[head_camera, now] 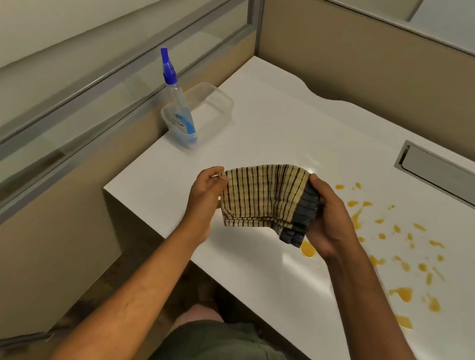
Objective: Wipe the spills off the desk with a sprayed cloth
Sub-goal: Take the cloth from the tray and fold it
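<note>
Item: cloth (264,197), yellow with dark stripes and a grey end band, folded in layers, held in the air over the near part of the desk (281,125), touching nothing but your hands. Item: left hand (203,199), thumb and fingers pinched shut on the cloth's left edge, wrist bent, palm turned toward the fabric. Item: right hand (326,219), fingers curled closed around the grey banded end, thumb on top, forearm reaching in from lower right. Item: spills (400,248), orange drops and small pools scattered across the desk to the right, one pool just under your right wrist. Item: spray bottle (179,108), blue nozzle, leaning inside a clear plastic container (215,103) at the far left of the desk, well apart from both hands. Risks, as judged: your right forearm hangs low over the nearest pool and may drag through it; the loose lower layers may droop into the orange before spraying; a dry cloth would likely smear rather than lift; reaching for the tilted bottle one-handed may tip the light container.
</note>
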A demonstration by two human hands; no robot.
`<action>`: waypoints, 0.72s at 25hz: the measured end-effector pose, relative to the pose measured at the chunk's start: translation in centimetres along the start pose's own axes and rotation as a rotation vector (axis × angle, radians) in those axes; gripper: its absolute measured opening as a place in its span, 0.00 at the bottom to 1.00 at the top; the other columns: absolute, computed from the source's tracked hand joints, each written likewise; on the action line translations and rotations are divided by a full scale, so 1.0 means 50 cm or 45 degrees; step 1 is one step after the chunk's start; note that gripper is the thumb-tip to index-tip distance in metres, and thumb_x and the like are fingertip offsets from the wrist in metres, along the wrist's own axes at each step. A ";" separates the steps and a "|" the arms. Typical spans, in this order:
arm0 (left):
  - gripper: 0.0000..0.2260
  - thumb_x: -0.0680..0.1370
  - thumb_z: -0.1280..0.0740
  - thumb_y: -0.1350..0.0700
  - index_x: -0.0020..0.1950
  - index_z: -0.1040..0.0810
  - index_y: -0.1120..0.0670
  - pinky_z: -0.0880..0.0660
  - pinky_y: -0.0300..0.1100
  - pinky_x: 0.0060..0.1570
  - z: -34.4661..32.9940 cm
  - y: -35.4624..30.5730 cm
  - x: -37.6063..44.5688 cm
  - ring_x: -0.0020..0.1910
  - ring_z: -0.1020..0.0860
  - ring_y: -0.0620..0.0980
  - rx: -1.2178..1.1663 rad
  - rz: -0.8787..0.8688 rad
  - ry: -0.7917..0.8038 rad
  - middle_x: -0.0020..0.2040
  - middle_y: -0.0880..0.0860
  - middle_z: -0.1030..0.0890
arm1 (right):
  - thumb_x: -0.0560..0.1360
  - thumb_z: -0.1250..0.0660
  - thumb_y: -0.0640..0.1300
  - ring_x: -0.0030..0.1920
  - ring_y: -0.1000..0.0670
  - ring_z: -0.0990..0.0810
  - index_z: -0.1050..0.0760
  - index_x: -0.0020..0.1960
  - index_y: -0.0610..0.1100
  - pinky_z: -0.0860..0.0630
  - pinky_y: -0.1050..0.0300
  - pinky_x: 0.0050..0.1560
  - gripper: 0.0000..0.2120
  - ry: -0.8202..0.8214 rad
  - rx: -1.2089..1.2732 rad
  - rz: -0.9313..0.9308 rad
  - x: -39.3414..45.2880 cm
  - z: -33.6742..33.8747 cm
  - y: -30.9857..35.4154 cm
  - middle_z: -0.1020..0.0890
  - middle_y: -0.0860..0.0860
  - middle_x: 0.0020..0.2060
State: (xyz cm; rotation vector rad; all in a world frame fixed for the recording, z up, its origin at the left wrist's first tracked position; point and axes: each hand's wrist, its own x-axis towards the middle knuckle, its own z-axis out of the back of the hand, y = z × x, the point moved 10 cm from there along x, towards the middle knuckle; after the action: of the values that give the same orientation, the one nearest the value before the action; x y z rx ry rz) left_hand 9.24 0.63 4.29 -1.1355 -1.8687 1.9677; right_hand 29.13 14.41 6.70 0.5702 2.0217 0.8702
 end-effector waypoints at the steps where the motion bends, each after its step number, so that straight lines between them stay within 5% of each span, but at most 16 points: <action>1: 0.15 0.86 0.35 0.49 0.73 0.26 0.45 0.26 0.43 0.64 -0.008 -0.011 -0.017 0.73 0.25 0.49 0.114 -0.100 0.017 0.72 0.48 0.22 | 0.83 0.35 0.53 0.56 0.42 0.14 0.18 0.65 0.40 0.15 0.46 0.51 0.20 0.025 0.001 -0.005 -0.012 -0.010 -0.001 0.13 0.42 0.57; 5: 0.31 0.78 0.35 0.32 0.79 0.33 0.38 0.32 0.32 0.69 -0.105 -0.045 -0.091 0.78 0.33 0.38 0.193 -0.324 0.364 0.80 0.42 0.31 | 0.83 0.33 0.49 0.48 0.42 0.13 0.19 0.59 0.38 0.14 0.45 0.47 0.14 0.103 0.082 -0.083 -0.048 -0.073 -0.015 0.14 0.42 0.47; 8: 0.41 0.75 0.33 0.30 0.82 0.33 0.52 0.30 0.45 0.77 -0.143 -0.037 -0.117 0.79 0.29 0.49 -0.106 -0.197 0.519 0.80 0.53 0.28 | 0.84 0.35 0.48 0.44 0.46 0.13 0.22 0.58 0.39 0.13 0.50 0.44 0.12 0.262 0.354 -0.198 -0.076 -0.150 -0.015 0.14 0.43 0.45; 10: 0.34 0.79 0.35 0.34 0.77 0.26 0.55 0.26 0.48 0.74 -0.137 -0.020 -0.115 0.74 0.24 0.54 -0.462 0.010 0.508 0.73 0.56 0.21 | 0.84 0.35 0.48 0.49 0.44 0.11 0.22 0.61 0.36 0.12 0.51 0.48 0.16 0.311 0.507 -0.218 -0.084 -0.183 -0.007 0.12 0.40 0.50; 12: 0.28 0.84 0.47 0.37 0.71 0.19 0.52 0.21 0.49 0.68 -0.115 0.002 -0.093 0.70 0.20 0.54 -0.683 0.100 0.495 0.68 0.55 0.16 | 0.85 0.37 0.50 0.58 0.41 0.12 0.25 0.68 0.34 0.15 0.49 0.59 0.21 0.362 0.487 -0.174 -0.087 -0.209 0.000 0.14 0.38 0.59; 14: 0.31 0.85 0.52 0.36 0.70 0.17 0.52 0.19 0.53 0.64 -0.090 0.015 -0.076 0.68 0.18 0.56 -0.858 0.145 0.524 0.68 0.57 0.16 | 0.85 0.37 0.49 0.63 0.42 0.14 0.25 0.71 0.39 0.17 0.49 0.63 0.19 0.332 0.285 -0.030 -0.081 -0.215 0.008 0.14 0.42 0.62; 18: 0.36 0.83 0.48 0.32 0.76 0.23 0.58 0.26 0.62 0.71 -0.057 0.018 -0.047 0.71 0.22 0.63 -1.086 0.248 0.624 0.73 0.63 0.22 | 0.83 0.34 0.46 0.58 0.52 0.14 0.20 0.65 0.51 0.16 0.53 0.60 0.11 0.138 -0.632 0.461 -0.087 -0.219 0.024 0.13 0.53 0.58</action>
State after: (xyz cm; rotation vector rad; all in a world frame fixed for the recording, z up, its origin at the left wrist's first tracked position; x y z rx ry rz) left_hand 13.00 1.21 4.61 -1.8429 -2.3843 0.7590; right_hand 22.44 8.31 14.30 0.6189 1.7214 1.5911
